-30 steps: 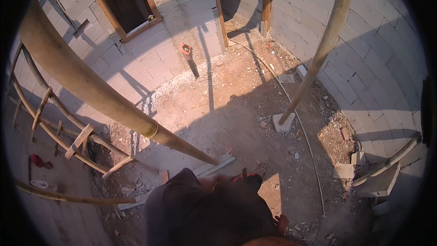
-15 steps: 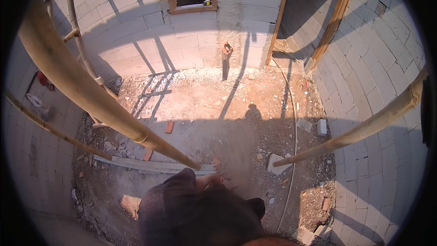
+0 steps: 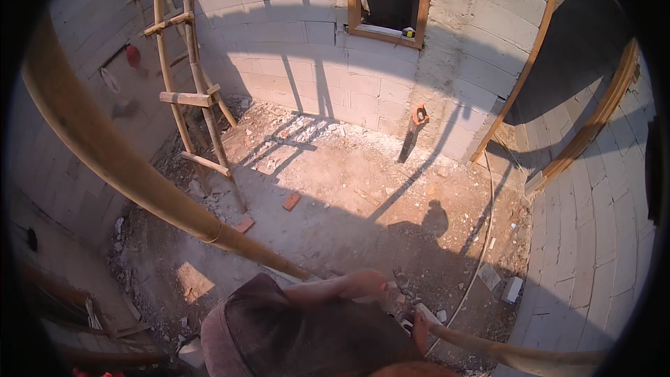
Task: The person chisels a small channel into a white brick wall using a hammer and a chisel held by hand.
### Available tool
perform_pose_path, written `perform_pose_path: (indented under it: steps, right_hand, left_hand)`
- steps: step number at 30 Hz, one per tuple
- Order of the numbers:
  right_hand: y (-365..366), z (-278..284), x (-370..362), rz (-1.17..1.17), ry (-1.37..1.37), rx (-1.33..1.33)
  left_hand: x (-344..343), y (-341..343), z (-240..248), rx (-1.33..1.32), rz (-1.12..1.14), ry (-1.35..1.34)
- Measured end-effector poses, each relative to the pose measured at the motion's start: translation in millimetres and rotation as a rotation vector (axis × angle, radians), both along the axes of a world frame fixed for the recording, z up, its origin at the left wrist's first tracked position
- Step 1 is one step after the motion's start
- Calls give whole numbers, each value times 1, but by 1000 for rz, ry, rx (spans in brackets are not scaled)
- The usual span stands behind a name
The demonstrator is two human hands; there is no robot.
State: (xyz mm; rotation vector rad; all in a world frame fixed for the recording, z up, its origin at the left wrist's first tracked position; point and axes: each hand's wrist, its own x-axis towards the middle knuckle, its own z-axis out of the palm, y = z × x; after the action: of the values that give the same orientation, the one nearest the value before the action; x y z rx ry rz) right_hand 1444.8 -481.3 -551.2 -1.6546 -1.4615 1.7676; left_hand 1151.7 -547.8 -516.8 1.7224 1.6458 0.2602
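Observation:
My left arm reaches across from a dark sleeve, and my left hand [image 3: 370, 284] is closed low in the middle, a small reddish spot at its fingers. What it holds, if anything, is too small to make out. Just to its right and nearer to me, my right hand [image 3: 419, 328] has its fingers curled, their contents also unclear. Right beside it runs the lower part of a bamboo pole [image 3: 502, 351]; contact cannot be told. A thicker bamboo pole [image 3: 167, 202] slants down from the upper left and ends near my left forearm.
A wooden ladder [image 3: 202, 98] leans at the left wall. An orange-handled handsaw [image 3: 412, 132] leans by the far wall, below a window frame [image 3: 384, 36]. A doorway [image 3: 551, 56] opens at the right. Bricks [image 3: 291, 201], a hose [image 3: 481, 258] and a white block [image 3: 512, 290] lie on the rubble floor.
My view has swung left, so the wall and floor sit further right. My left arm has stretched out to the right, and my right hand has come into sight.

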Motion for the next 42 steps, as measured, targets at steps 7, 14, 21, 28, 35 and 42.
perform_pose_path:
  steps: [7, 14, 21, 28, 35, 42]
  right_hand:
    - [112, 4, -121, 488, 327, -144]
    - [168, 78, -231, 713, 145, -362]
    - [208, 5, -388, 676, 305, -461]
    - [249, 74, -575, 619, 332, -223]
    - [326, 48, -710, 114, 450, 50]
    - [407, 40, -826, -263, 439, 61]
  left_hand:
    - [-26, 59, 43, 50, 163, -63]
    - [-109, 88, 83, 34, 337, -67]
    - [-245, 144, 20, 196, 355, -154]
    - [-408, 182, 69, 172, 484, -108]
    - [-518, 193, 107, 597, 820, -48]
    - [-682, 196, 135, 756, 755, 116]
